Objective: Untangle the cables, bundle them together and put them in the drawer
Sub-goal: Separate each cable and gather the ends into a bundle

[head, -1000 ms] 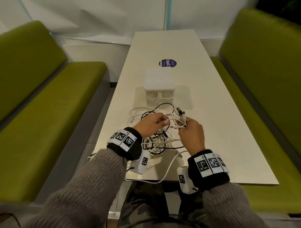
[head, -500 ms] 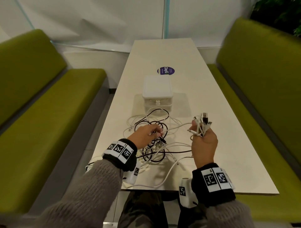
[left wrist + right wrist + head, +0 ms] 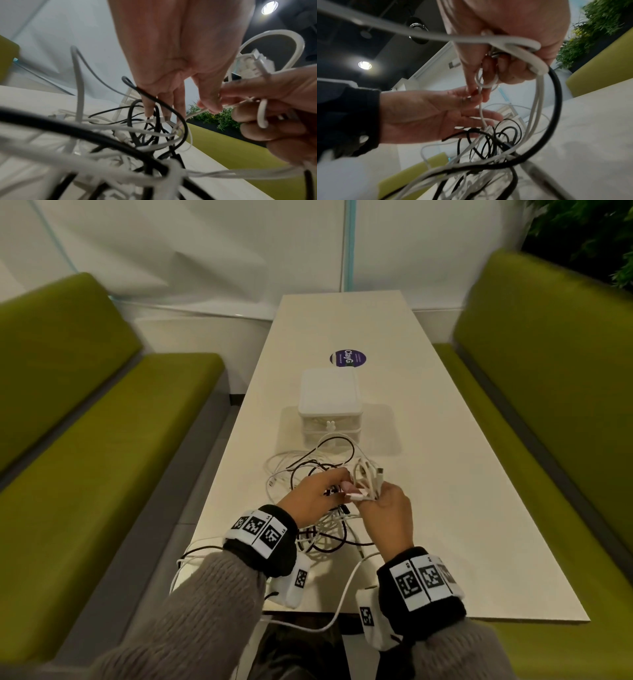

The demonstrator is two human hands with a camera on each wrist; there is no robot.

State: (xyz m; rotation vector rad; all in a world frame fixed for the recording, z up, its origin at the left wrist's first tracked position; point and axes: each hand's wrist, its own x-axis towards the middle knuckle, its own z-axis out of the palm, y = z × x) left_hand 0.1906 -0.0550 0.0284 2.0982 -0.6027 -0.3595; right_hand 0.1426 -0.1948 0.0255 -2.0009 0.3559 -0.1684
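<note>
Head view shows the right hand (image 3: 387, 508) clutching gathered cable ends (image 3: 368, 474) above the tangle of cables (image 3: 322, 529), seemingly keeping freed ends sorted, while beside that grip the left hand (image 3: 315, 498) pinches one white strand (image 3: 481, 108); beyond sits the shut drawer (image 3: 330, 424).

Tangled black and white cables (image 3: 322, 529) lie before the shut white drawer (image 3: 330, 419).

Two hands are counted, a left hand (image 3: 313, 494) and a right hand (image 3: 388, 517), each with one marker wristband. One white drawer box (image 3: 330, 402) and one round purple sticker (image 3: 348, 358) are seen upper centre. Two green benches flank one table (image 3: 462, 508). The tangled cables (image 3: 322, 529) can't be counted, only black and white ones.
</note>
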